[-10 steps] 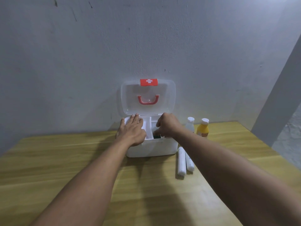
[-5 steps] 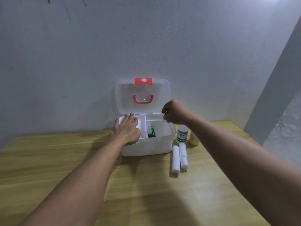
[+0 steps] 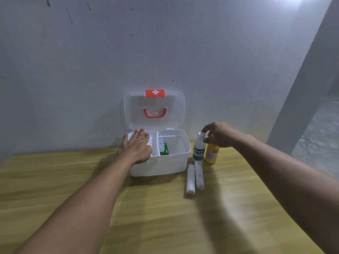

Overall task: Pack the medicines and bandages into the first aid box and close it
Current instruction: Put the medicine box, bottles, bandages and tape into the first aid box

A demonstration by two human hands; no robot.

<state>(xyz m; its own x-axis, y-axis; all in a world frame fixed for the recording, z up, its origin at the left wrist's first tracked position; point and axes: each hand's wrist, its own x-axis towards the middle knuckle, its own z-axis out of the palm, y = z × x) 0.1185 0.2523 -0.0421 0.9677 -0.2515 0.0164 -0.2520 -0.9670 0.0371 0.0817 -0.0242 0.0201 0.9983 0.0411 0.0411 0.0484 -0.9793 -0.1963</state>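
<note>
The left hand (image 3: 136, 148) is lying flat, palm down and fingers spread loosely, on the left front corner of the first aid box (image 3: 161, 166), covering part of the white tray (image 3: 154, 145) that is sitting in the box's left compartment; it is gripping nothing. The box is standing on the wooden surface (image 3: 165, 217) close against the grey wall (image 3: 128, 52), and its clear lid (image 3: 154, 110) is standing upright behind it, showing a red handle (image 3: 155, 113) and a red clasp (image 3: 155, 93) with a white cross. Inside, just right of the tray's divider, a green packet (image 3: 164, 150) is standing on edge, and the rest of the right compartment is showing bare white.

Just right of the box, two white bandage rolls (image 3: 194, 177) are lying side by side on the surface, touching each other and pointing away from the camera. Behind them a white bottle (image 3: 199, 149) with green lettering is standing upright, and a yellow bottle (image 3: 211, 154) is standing just beside it on the right. The right hand (image 3: 219, 134) is reaching over both bottles, its thumb and forefinger curled around the white bottle's cap; whether they are already pinching it I cannot tell. The hand is hiding the yellow bottle's top.
</note>
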